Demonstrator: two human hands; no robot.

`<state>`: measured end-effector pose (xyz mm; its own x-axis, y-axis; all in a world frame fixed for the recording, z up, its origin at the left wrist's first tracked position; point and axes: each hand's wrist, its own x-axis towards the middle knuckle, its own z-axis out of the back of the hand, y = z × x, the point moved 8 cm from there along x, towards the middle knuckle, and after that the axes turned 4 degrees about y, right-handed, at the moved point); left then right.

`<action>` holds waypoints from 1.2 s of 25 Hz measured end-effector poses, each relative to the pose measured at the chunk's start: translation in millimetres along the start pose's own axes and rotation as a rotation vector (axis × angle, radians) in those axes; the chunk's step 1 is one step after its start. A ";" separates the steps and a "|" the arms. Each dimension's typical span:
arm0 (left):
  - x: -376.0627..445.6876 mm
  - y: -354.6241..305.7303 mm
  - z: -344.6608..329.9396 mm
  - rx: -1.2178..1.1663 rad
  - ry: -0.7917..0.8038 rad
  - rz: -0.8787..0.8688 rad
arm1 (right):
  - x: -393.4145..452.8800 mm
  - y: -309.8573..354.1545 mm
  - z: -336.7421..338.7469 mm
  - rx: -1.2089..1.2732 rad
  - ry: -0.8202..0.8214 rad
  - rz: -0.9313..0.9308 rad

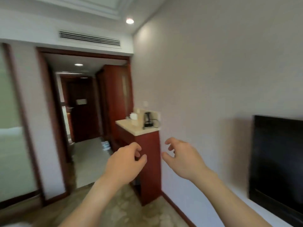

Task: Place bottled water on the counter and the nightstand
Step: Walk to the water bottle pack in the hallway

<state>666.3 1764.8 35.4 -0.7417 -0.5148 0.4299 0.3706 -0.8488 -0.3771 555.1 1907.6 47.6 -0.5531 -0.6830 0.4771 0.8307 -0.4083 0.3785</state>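
Observation:
A cream counter [131, 126] tops a red wooden cabinet [147, 161] against the right wall, a few steps ahead. A pack that looks like bottled water [105, 145] lies on the floor in the hallway beyond the cabinet; it is blurred. My left hand [126, 163] and my right hand [182, 158] are raised in front of the cabinet, both with curled, spread fingers and nothing in them. No nightstand shows in this view.
A black kettle [147, 120] with its cord and a white object [133, 115] stand on the counter. A black TV [277, 161] hangs on the right wall. A dark door [82, 108] closes the hallway's far end. A frosted glass panel [13, 122] lines the left side.

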 end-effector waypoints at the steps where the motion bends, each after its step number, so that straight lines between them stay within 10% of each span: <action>1: 2.1 32.8 19.3 0.025 -0.037 0.049 | 18.3 23.0 -20.6 0.027 0.027 0.040; 9: 20.1 178.1 65.2 0.130 -0.131 0.231 | 123.1 96.3 -122.5 0.191 0.117 0.198; 30: 270.9 302.4 -43.0 0.164 -0.210 0.411 | 407.2 22.3 -286.0 0.281 0.274 0.391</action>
<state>553.4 1373.8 2.6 -0.3932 -0.8100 0.4351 0.7049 -0.5694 -0.4230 366.6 1447.1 23.5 -0.1388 -0.8991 0.4151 0.9010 0.0593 0.4298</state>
